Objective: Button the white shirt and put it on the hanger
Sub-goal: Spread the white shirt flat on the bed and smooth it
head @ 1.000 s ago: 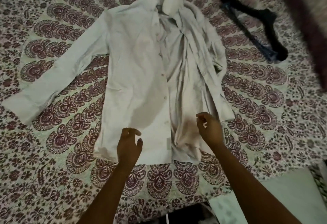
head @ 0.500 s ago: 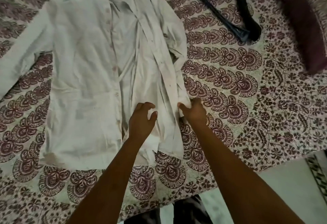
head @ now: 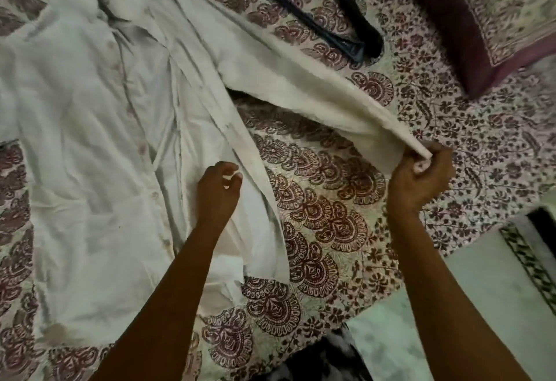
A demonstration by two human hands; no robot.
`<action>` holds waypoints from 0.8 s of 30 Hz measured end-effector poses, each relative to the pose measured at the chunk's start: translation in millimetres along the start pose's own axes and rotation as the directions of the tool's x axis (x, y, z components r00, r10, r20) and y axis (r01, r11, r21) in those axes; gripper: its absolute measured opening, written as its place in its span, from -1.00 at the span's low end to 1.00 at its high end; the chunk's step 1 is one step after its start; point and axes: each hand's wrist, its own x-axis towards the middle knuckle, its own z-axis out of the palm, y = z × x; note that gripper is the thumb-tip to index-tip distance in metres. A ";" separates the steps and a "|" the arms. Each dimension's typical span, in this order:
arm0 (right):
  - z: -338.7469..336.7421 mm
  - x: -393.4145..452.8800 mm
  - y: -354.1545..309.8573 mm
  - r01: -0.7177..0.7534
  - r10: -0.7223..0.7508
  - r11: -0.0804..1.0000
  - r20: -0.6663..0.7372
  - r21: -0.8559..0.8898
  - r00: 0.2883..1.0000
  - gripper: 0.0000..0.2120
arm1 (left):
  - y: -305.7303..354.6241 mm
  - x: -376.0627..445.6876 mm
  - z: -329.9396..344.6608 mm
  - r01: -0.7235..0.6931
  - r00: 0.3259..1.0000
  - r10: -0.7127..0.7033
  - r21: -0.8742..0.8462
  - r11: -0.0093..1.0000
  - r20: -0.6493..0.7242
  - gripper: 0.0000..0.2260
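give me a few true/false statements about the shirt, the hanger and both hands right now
1. The right hand grips the end of a sleeve and holds it out to the side. True.
2. The white shirt already hangs on the hanger. False: it lies on the patterned bedspread, front open.
3. The left hand holds the hanger. False: it is over the shirt's lower front, fingers loosely curled.
4. The black hanger lies on the bedspread beyond the sleeve. True.
5. A dark-bordered pillow lies at the upper right. True.
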 end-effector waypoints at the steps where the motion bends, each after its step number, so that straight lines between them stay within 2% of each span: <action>1: -4.7 8.2 5.7 -0.005 0.005 0.999 -0.004 -0.032 1.000 -0.81 | 3.0 3.3 2.4 -0.014 1.000 0.014 0.013 1.000 0.011 -0.88; 5: 3.6 17.9 28.8 -0.261 0.263 0.965 0.143 -0.028 0.954 -0.88 | 14.7 13.8 15.2 -0.081 0.995 0.075 0.077 0.994 0.071 -0.88; 8: 17.2 31.6 37.4 -0.478 0.460 0.860 0.130 0.182 0.878 -0.90 | 27.9 23.3 30.8 -0.112 0.987 0.097 0.116 0.987 0.131 -0.86; 11: 25.6 53.7 39.8 -0.453 0.439 0.878 0.116 0.154 0.891 -0.91 | 37.7 34.2 43.9 -0.144 0.977 0.121 0.122 0.982 0.178 -0.86; 15: 32.4 90.9 44.7 -0.314 0.312 0.943 0.031 0.113 0.949 -0.92 | 43.8 49.7 57.0 -0.136 0.977 0.118 0.092 0.987 0.178 -0.85; 18: 37.4 110.0 59.0 -0.400 0.401 0.915 -0.009 0.047 0.916 -0.87 | 44.6 52.4 61.8 -0.121 0.981 0.111 0.055 0.991 0.160 -0.86; 21: 36.9 113.8 76.2 -0.554 0.554 0.832 0.024 -0.007 0.832 -0.85 | 41.5 49.7 59.8 -0.123 0.982 0.110 0.078 0.989 0.156 -0.86; 22: 36.5 110.0 78.4 -0.560 0.561 0.828 0.039 -0.035 0.827 -0.86 | 39.2 48.4 58.1 -0.117 0.983 0.103 0.092 0.989 0.149 -0.86; 24: 35.3 90.3 72.0 -0.493 0.496 0.866 0.028 -0.086 0.868 -0.85 | 33.9 43.6 50.7 -0.099 0.989 0.085 0.112 0.989 0.122 -0.87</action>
